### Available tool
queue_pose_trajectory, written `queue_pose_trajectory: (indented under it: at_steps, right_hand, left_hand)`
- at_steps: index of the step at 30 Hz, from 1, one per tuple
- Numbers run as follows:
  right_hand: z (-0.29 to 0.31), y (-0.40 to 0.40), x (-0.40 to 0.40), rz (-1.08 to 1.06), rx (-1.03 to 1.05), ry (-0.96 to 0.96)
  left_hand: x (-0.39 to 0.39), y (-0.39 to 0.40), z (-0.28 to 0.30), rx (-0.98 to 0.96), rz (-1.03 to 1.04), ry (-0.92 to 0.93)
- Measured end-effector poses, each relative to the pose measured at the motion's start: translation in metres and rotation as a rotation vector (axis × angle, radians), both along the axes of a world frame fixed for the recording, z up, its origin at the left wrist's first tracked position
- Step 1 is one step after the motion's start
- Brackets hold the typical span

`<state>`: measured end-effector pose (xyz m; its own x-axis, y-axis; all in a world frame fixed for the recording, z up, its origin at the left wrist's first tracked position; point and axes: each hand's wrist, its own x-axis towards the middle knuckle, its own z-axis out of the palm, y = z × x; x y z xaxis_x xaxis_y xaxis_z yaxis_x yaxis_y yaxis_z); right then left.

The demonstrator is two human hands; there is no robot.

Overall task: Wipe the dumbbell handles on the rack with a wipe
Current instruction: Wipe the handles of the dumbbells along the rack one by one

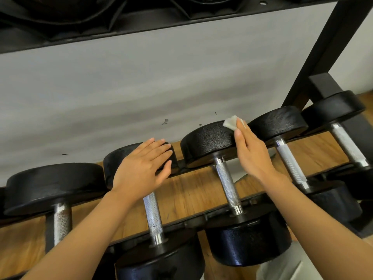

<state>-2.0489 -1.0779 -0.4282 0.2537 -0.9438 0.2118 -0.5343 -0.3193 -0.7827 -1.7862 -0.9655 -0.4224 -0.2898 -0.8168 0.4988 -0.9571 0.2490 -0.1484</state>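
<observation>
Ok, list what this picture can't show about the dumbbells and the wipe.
Head view:
- Second dumbbell's handle: top hidden by left hand.
- Wipe: mostly hidden behind right hand.
- Far-left dumbbell: cut off by the picture's edge.
- Far-right dumbbell: blurred.

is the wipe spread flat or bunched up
Bunched up: the wipe shows as a crumpled white wad under the right hand's fingertips, against a dumbbell head.
</observation>
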Motion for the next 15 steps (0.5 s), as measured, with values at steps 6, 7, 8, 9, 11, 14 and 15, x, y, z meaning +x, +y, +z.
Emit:
queue_pose_trajectory:
  at_steps: [6, 7, 8, 9, 11, 14, 15]
  right_hand:
    - [-0.007, 0.02, -0.011, 0.073, -0.075, -0.007]
    - [-0.011, 0.031, -0.015, 0.086, -0.118, 0.025]
    - [-0.014, 0.037, -0.018, 0.089, -0.159, 0.062]
    - [-0.016, 0.039, -0.019, 0.083, -0.19, 0.095]
    - [-0.013, 0.034, -0.013, 0.076, -0.241, 0.124]
    - [-0.005, 0.022, 0.011, 0.137, -0.332, 0.174]
    - [-0.003, 0.02, 0.017, 0.144, -0.366, 0.21]
  left_hand:
    - [0.0, 0.001, 0.0, 0.0, -0.006, 0.016]
    - [0.0, 0.001, 0.0, -0.003, -0.004, 0.017]
    - [0.0, 0.001, 0.0, -0.006, -0.005, 0.018]
    - [0.0, 0.001, 0.0, -0.008, -0.006, 0.02]
    - [-0.001, 0.001, 0.001, -0.01, -0.003, 0.019]
    - [-0.001, 0.001, 0.0, -0.009, 0.005, 0.008]
    - [-0.001, 0.001, 0.0, -0.008, 0.003, 0.009]
